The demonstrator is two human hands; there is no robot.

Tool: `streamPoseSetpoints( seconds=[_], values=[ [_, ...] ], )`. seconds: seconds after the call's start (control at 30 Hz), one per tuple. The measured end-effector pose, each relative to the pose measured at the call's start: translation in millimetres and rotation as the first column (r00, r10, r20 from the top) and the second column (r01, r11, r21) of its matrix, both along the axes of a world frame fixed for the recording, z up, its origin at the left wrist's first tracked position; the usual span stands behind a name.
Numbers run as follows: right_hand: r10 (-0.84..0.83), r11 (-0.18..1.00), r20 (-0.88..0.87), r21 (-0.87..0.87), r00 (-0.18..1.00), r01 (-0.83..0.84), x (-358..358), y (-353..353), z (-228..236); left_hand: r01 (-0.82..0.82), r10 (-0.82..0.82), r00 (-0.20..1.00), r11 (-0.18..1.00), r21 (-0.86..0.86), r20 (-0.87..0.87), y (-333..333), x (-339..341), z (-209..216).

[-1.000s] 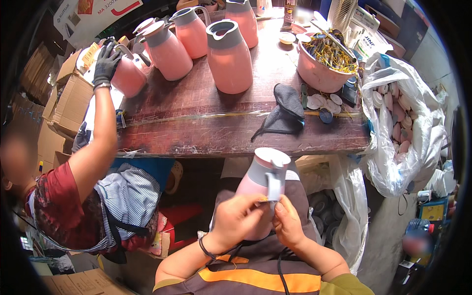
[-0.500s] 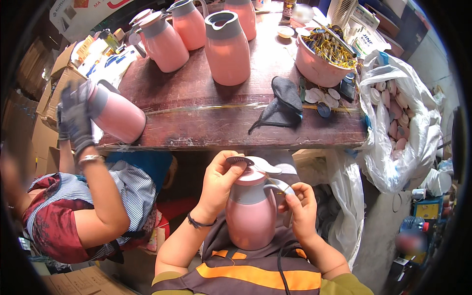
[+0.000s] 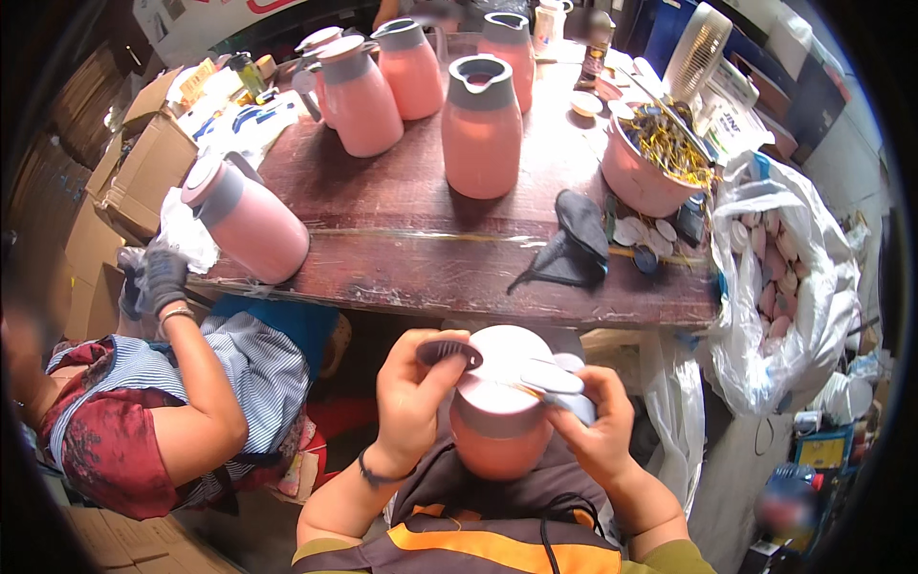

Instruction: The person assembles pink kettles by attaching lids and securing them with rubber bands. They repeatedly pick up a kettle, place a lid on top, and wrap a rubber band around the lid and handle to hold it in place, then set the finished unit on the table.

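A pink thermal jug (image 3: 502,446) with a pale round lid (image 3: 499,368) stands at my lap, seen mostly from above. My left hand (image 3: 409,392) pinches a dark oval hang tag (image 3: 449,354) between thumb and fingers at the lid's left edge. On the other side, my right hand (image 3: 601,421) grips the jug's light grey handle (image 3: 574,407), beside the white lid lever (image 3: 550,377). A bit of thin yellow cord (image 3: 526,388) shows near the lever. Whether the cord runs to the tag is unclear.
On the dark red table (image 3: 402,277) stand several pink jugs (image 3: 481,143), a tub (image 3: 639,177) of yellow-corded tags and a dark cloth (image 3: 574,244). A plastic bag (image 3: 741,364) of pink and white parts hangs right. A co-worker's gloved hand (image 3: 167,277) is at left, beside another jug (image 3: 253,225).
The jug at my lap has tipped so its lid faces up toward me. My left hand has moved the tag toward the lid's left edge. The co-worker's glove has left the other jug.
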State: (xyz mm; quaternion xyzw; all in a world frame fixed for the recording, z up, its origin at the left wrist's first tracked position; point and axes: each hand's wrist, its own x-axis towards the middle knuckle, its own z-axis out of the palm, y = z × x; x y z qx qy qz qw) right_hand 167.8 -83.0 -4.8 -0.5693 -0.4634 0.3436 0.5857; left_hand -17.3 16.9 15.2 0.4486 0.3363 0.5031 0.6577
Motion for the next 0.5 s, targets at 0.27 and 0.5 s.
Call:
streamPoseSetpoints(
  seconds=[0.27, 0.5],
  values=[
    [-0.122, 0.944, 0.184, 0.325, 0.975, 0.057, -39.6, 90.6, 19.7, 0.218, -0.085, 0.958, 0.837, 0.502, -0.274, -22.1, -48.9, -12.8],
    [-0.019, 0.959, 0.517, 0.251, 0.856, -0.13, -69.6, 192.4, 40.1, 0.313, -0.311, 0.913, 0.949, -0.033, -0.264, -28.2, -30.6, -38.8]
  ],
)
